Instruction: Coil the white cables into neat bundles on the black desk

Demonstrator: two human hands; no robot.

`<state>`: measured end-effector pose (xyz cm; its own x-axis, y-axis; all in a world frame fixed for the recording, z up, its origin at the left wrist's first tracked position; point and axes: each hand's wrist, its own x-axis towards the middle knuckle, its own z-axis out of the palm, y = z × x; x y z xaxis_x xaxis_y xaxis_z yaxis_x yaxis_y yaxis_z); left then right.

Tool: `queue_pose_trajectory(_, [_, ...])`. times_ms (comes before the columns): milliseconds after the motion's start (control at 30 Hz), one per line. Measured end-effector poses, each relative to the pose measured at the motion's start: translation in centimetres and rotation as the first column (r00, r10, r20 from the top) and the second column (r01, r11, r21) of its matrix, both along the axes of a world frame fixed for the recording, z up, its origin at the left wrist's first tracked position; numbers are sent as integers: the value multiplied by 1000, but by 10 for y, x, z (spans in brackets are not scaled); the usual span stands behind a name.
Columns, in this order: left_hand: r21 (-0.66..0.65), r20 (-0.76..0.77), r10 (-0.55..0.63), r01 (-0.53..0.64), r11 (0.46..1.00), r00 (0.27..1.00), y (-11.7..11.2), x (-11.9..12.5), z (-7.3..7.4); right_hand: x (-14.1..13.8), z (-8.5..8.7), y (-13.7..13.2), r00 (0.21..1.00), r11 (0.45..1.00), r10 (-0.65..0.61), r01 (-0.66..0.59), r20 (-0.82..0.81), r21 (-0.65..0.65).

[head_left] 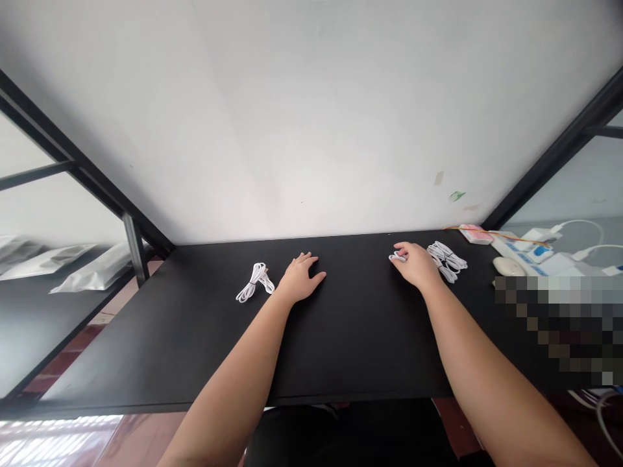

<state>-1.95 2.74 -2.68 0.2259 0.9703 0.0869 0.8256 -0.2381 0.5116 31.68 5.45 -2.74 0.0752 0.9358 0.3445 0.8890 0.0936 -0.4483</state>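
Observation:
My left hand (300, 279) rests on the black tabletop (355, 337), fingers apart and holding nothing. Just left of it lie coiled white cables (253, 282), bound in the middle with a dark tie. Farther right, my right hand (416, 263) pinches a coiled white cable (396, 257) between thumb and fingers; most of that coil is hidden by the hand. Behind its wrist, on the right, is a pile of more white cable coils (448, 261), also tied with dark bands.
A white power strip (518, 253) with plugs and cords stands at the right end, near a pale computer mouse (509, 266). Black frame posts (135, 250) flank the table. Plastic-wrapped packets (95, 269) lie on the neighbouring table at left. A white wall (311, 130) closes off the back.

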Motion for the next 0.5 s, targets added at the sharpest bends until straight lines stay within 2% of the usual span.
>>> queue_pose_trajectory(100, [-2, -3, -2, 2, 1000, 1000, 0, 0, 0, -13, 0, 0, 970, 989, 137, -125, -199, 74])
queue_pose_trajectory(233, [-5, 7, -1, 1, 1000, 1000, 1, 0, 0, -20, 1, -3, 947, 977, 193, -163, -256, 134])
queue_pose_trajectory(333, [-4, 9, -2, 2, 1000, 1000, 1, 0, 0, -16, 1, -6, 964, 983, 185, -183, -189, 25])
queue_pose_trajectory(500, [-1, 12, -4, 4, 1000, 1000, 0, 0, -1, -16, 7, -11, 973, 962, 221, -230, -72, -149])
